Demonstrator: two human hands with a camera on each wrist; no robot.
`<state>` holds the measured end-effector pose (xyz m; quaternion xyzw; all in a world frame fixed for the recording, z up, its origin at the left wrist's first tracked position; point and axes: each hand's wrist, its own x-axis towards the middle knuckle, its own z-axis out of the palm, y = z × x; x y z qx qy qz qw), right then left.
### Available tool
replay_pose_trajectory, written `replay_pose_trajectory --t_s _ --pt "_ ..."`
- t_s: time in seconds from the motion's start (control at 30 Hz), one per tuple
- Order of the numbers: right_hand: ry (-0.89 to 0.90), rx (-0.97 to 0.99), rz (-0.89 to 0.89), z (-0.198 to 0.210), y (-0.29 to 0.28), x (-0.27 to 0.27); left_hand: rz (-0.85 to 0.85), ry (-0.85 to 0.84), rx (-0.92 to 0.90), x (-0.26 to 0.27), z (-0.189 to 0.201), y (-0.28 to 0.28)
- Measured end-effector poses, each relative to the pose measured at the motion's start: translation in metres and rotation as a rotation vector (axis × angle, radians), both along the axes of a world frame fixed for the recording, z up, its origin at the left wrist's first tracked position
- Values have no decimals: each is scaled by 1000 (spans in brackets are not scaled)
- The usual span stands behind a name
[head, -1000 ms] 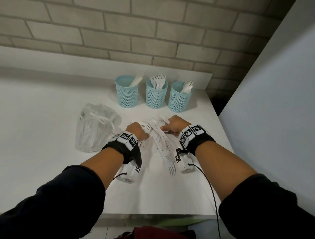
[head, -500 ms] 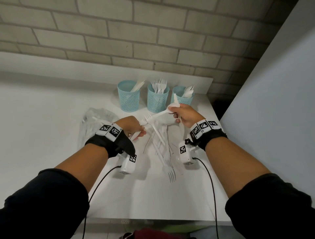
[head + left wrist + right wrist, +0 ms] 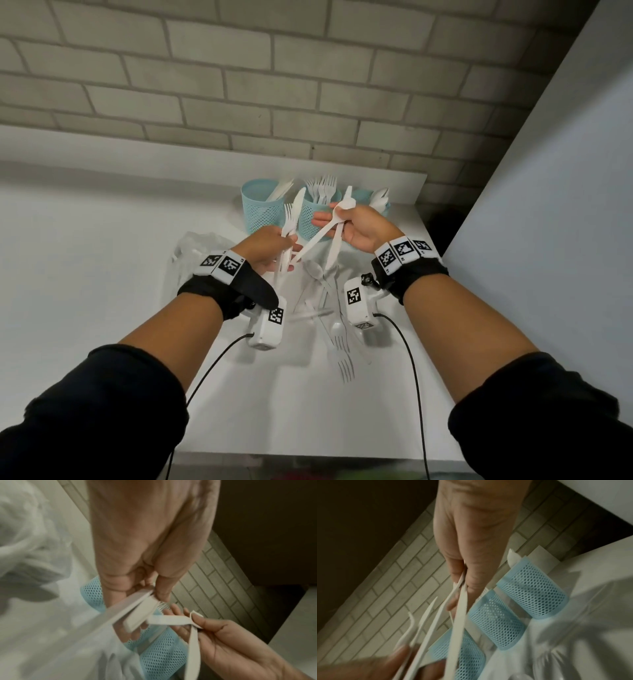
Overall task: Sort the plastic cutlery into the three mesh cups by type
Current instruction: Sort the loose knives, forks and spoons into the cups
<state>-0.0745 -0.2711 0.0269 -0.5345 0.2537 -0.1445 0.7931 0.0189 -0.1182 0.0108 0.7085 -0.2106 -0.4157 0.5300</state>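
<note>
Left hand (image 3: 267, 245): raised above the table, fingers curled round a white plastic fork (image 3: 289, 219) and knife (image 3: 297, 205), both pointing toward 12 o'clock.
Right hand (image 3: 359, 228): at 3 o'clock of the left hand, thumb and fingers pinching 2 crossed white pieces (image 3: 337, 226); their types are hard to tell.
Mesh cups (image 3: 260, 212): 3 blue cups in a row at 12 o'clock of the hands, holding knives, forks and spoons in turn.
Loose cutlery (image 3: 337, 329): heaped on the white table (image 3: 85, 274) at 6 o'clock of the hands.
Plastic bag (image 3: 191, 250): at 9 o'clock of the heap.
</note>
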Motion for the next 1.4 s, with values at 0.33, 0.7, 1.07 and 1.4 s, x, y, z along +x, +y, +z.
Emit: replay_pose_trajectory --t_s 0.33,0.7,1.07,1.4 --pt "95 -209 71 -8 26 14 -152 56 -191 -19 -6 -8" --pt "182 -293 129 -11 16 8 -159 109 -244 -14 -11 -8" --pt "148 -476 -101 -14 8 15 -100 195 -245 -12 -14 -10" --pt "343 -943 0 -15 -12 28 -75 160 -195 -7 -16 -18"
